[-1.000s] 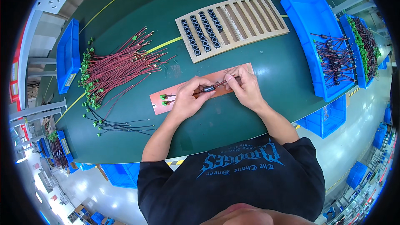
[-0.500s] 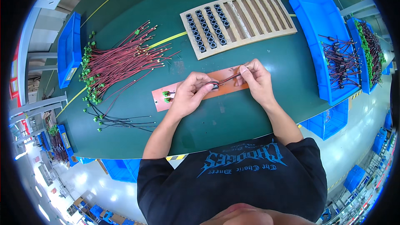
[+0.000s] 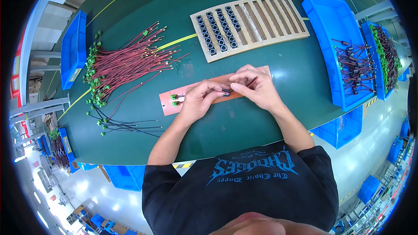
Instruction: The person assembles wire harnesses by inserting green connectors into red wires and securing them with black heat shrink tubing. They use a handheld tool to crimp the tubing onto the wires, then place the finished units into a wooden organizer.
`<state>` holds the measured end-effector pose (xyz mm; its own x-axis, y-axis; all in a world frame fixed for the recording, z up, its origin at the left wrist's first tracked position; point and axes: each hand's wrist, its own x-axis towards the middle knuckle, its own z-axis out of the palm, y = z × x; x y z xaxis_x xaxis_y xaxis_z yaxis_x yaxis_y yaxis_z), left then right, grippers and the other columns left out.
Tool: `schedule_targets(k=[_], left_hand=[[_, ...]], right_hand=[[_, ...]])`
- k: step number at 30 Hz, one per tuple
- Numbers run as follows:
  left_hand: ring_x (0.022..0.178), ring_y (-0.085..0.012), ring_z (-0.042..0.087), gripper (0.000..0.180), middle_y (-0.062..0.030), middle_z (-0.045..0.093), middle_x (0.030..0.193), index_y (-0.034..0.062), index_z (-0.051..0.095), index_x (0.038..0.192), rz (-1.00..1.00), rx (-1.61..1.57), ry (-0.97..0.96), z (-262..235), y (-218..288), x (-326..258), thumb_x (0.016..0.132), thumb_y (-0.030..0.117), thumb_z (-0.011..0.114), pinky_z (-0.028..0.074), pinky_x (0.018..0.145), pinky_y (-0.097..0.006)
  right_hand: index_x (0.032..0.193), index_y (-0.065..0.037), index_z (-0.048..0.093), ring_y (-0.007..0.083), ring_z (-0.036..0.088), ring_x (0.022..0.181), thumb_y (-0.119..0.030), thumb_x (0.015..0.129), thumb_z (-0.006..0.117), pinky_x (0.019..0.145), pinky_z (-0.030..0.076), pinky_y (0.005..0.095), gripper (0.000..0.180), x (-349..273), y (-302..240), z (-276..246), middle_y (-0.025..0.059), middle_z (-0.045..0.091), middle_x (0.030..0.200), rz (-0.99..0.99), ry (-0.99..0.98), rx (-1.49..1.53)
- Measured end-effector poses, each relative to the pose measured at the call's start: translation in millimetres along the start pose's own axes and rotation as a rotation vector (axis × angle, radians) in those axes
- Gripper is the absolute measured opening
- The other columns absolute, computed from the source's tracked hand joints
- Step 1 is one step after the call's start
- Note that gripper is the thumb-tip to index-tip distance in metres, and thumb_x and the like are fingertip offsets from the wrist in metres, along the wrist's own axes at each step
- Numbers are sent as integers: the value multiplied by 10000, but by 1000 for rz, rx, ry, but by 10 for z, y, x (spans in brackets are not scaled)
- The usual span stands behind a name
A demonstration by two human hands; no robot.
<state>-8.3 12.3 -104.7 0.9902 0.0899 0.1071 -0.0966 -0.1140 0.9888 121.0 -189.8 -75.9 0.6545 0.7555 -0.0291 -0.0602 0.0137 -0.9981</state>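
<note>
My left hand (image 3: 200,99) pinches a small black ring core (image 3: 226,92) with wire through it, above a copper-coloured strip board (image 3: 167,108). Close by on the right, my right hand (image 3: 257,88) has its fingers closed on the red and black wires (image 3: 250,82) that run from the ring. The fingers hide part of the wires. Two green connectors (image 3: 175,100) sit on the board's left end, beside my left hand.
Red wires with green connectors (image 3: 126,61) lie piled at the left, black wires (image 3: 126,125) nearer me. A wooden slotted rack (image 3: 257,21) holds several black rings. Blue bins stand left (image 3: 73,52) and right (image 3: 324,21), the right one holding wired parts (image 3: 355,67).
My right hand has moved left, close to my left hand, and its fingers have curled in over the wires. My left hand stays at nearly the same place with the ring core.
</note>
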Motion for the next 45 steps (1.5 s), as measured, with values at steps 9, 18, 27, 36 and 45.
schedule_targets(k=[9, 18, 27, 36, 45], left_hand=[[1007, -176, 708, 133, -150, 744, 1104, -19, 646, 1033, 4, 43, 33, 19, 5, -18, 926, -94, 676, 584, 878, -308], [1040, -225, 725, 104, -141, 759, 1113, -8, 769, 868, 113, 206, -35, -28, 187, 45, 803, 26, 843, 584, 895, -339], [1089, -223, 705, 326, -175, 716, 1195, -6, 648, 1196, -159, -309, 41, 0, 109, 25, 891, -81, 737, 576, 953, -358], [943, -182, 699, 231, -138, 687, 1131, -38, 663, 1225, -211, -201, -123, -37, 274, 227, 1016, 59, 642, 580, 843, -323], [661, -112, 572, 190, -73, 660, 873, -52, 686, 978, -212, -289, -72, 61, 207, 316, 1049, 105, 607, 465, 612, -279]], right_hand=[[949, -8, 710, 266, 644, 821, -88, 911, 741, 735, 534, 384, 94, -7, -135, 59, 90, 597, 990, -226, -109, -555], [947, -26, 609, 352, 638, 892, -81, 892, 729, 748, 521, 452, 142, 55, -2, 83, 130, 579, 1032, -352, -54, -792], [997, -10, 653, 135, 648, 695, -139, 962, 744, 606, 471, 289, 161, -52, -123, -126, 59, 680, 888, 70, 130, -308], [1055, 38, 696, 175, 742, 879, -51, 997, 676, 818, 627, 290, 107, -78, -70, -117, 113, 729, 991, 16, 135, 241], [1235, 20, 652, 185, 725, 946, -139, 1056, 607, 859, 618, 310, 244, -50, 82, 1, 117, 719, 1074, 107, 151, 737]])
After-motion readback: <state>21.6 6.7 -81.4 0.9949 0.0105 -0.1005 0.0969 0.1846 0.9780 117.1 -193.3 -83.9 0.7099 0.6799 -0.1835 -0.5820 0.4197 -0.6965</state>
